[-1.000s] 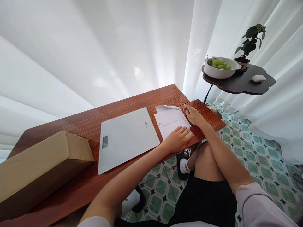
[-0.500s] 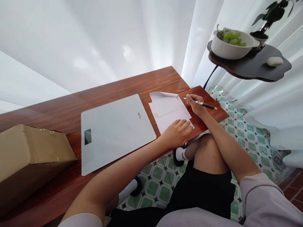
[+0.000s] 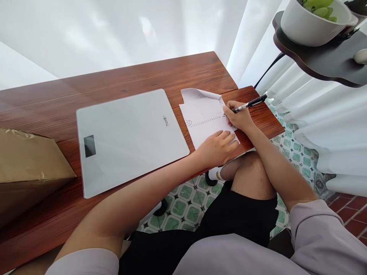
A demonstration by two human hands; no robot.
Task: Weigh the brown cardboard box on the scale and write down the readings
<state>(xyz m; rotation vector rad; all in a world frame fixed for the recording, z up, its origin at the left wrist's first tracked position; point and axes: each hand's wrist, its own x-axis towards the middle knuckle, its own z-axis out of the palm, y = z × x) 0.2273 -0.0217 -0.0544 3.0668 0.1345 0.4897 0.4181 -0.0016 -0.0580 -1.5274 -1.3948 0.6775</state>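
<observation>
A white sheet of paper (image 3: 202, 114) with a printed row of marks lies near the right end of the wooden table (image 3: 137, 76); its far corner curls up. My left hand (image 3: 219, 147) presses flat on the paper's near edge, fingers spread. My right hand (image 3: 237, 116) grips a black and white pen (image 3: 249, 104) with the tip on the paper's right side. A white flat digital scale (image 3: 127, 137) lies just left of the paper.
A brown cardboard box (image 3: 25, 168) sits at the table's left end. A dark side table (image 3: 321, 61) at the upper right carries a white bowl (image 3: 309, 26) of green grapes. White curtains hang behind. My knees sit under the table over green tiled floor (image 3: 298, 156).
The view has tilted down and right. My right hand has shifted nearer along the paper's right side, and the pen now points up to the right. My left hand stays on the paper.
</observation>
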